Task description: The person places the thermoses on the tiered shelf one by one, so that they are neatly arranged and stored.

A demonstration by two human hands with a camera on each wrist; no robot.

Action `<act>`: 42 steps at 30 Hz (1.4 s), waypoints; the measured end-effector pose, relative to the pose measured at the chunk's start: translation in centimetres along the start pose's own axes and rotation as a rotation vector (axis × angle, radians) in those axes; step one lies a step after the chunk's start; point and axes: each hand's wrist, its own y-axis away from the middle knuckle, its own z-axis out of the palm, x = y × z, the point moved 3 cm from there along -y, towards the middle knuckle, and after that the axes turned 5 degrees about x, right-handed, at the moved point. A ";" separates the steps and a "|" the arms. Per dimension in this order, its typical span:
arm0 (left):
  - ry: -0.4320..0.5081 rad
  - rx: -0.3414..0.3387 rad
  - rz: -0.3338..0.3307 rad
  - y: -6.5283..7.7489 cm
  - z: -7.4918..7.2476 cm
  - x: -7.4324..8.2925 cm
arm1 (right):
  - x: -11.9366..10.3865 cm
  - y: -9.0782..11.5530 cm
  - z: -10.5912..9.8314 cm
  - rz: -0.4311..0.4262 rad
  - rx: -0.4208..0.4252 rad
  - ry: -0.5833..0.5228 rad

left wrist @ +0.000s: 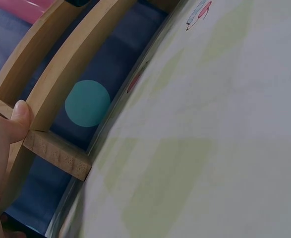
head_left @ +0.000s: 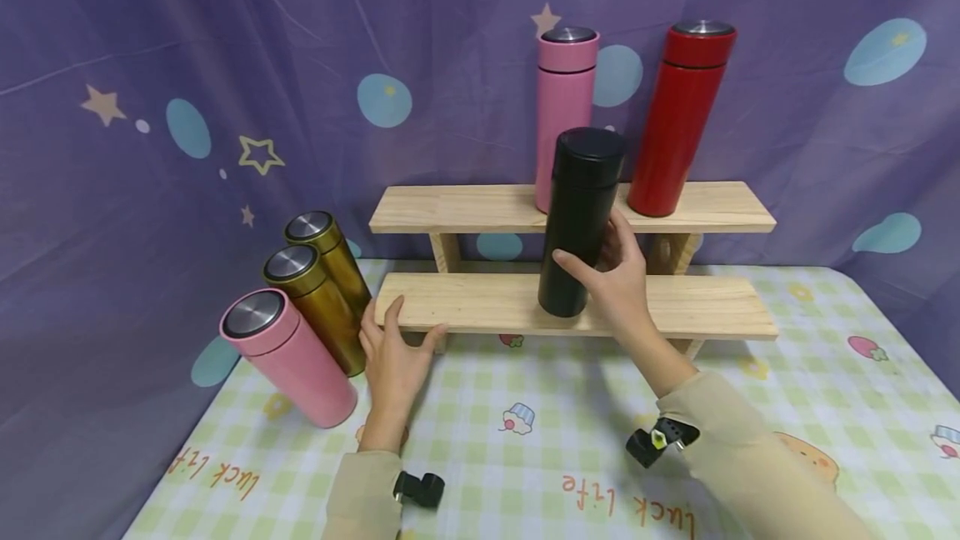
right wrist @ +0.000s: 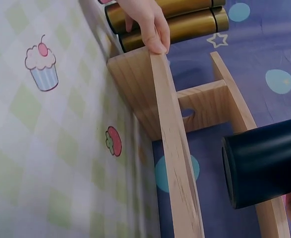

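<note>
My right hand grips a black thermos bottle by its lower half, thumb in front and fingers at its right side. The bottle stands nearly upright over the lower board of a two-tier wooden shelf; the right wrist view shows a gap under its base. My left hand holds the left end of that lower board, its thumb against the front edge. On the upper board stand a pink thermos bottle, partly hidden behind the black one, and a red thermos bottle.
Left of the shelf, beside my left hand, another pink thermos bottle and two gold ones, a nearer and a farther, stand on the checked tablecloth. A purple patterned curtain hangs behind.
</note>
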 end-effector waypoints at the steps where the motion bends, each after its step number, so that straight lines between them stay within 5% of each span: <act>1: 0.000 0.003 0.000 0.0 0.0 0.0 | 0.0 0.0 0.2 0.003 -0.002 0.002; 42: 0.006 -0.025 -0.017 0.1 0.0 0.1 | -2.2 -0.9 7.2 -0.109 -0.067 -0.120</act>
